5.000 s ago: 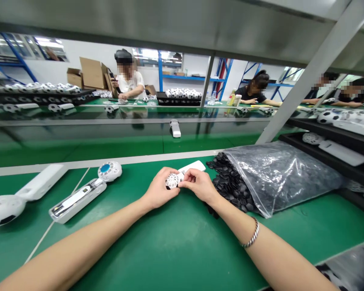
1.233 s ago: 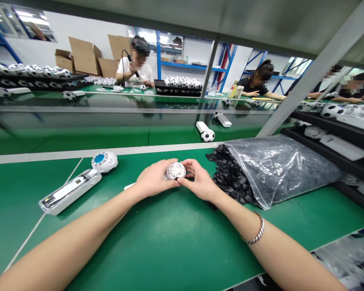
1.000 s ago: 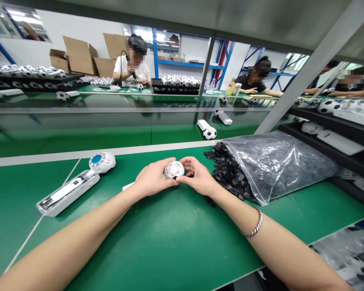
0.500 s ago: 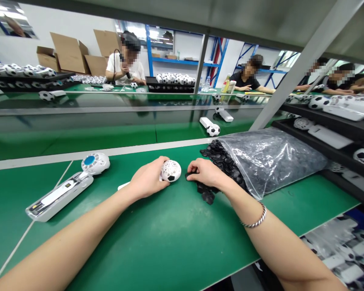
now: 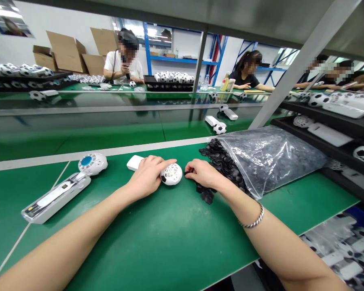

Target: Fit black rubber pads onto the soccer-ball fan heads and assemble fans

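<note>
My left hand [image 5: 148, 174] is closed round a white handheld fan [image 5: 171, 174], whose round openwork head faces up with a black patch at its lower left. The fan's white handle end shows beyond my fingers. Just right of the head, my right hand [image 5: 200, 173] pinches a small black piece [image 5: 187, 173], mostly hidden by the fingers. Behind that hand, many black pieces [image 5: 226, 163] spill from a clear plastic bag [image 5: 276, 157]. An opened fan [image 5: 59, 197] with a blue disc lies at the left on the green table [image 5: 164, 242].
Football-patterned fans [image 5: 220, 128] lie on the green belt [image 5: 124, 129] beyond the table's pale edge. Stacked black trays [image 5: 309, 135] with fans stand at the right, behind a slanted grey post [image 5: 303, 64]. Several people sit across the belt.
The fan in my left hand has turned, so its handle end now points up and left and its black patch sits further left. The fans on the belt have shifted right.
</note>
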Available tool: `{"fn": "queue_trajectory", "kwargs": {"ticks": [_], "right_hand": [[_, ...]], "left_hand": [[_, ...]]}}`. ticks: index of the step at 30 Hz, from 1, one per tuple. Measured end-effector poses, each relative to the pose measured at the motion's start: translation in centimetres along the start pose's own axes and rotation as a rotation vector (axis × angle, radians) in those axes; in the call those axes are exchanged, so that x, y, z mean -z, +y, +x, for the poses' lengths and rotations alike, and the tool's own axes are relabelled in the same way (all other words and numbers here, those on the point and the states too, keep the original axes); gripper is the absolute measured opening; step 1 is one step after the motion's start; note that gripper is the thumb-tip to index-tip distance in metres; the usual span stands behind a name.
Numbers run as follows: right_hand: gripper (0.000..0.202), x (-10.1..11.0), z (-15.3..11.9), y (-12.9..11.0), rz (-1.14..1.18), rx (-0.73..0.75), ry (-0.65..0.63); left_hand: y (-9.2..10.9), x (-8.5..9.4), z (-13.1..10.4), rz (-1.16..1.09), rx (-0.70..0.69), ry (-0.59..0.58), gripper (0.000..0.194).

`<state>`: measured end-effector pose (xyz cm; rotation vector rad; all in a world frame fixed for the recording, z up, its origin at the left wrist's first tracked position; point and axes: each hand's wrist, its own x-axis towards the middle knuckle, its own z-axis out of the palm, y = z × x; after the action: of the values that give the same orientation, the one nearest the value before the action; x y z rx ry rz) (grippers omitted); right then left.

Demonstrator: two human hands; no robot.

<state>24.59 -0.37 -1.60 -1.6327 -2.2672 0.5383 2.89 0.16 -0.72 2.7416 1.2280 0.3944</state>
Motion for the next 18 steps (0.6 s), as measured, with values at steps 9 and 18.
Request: {"fn": "queue_trajectory", "kwargs": {"ticks": [9,18], "right_hand": [[0.01,1.7,-0.7,-1.4,0.26,0.188,0.095],[0.002,-0.3,-1.2,-3.3,0.514,0.372,0.141]], "left_hand": [[-0.3,0.0,0.0,-0.042,-0.017,0.012,0.065],[-0.2,0.1,-0.1,-0.226,0.048,-0.047,0.079]]}}
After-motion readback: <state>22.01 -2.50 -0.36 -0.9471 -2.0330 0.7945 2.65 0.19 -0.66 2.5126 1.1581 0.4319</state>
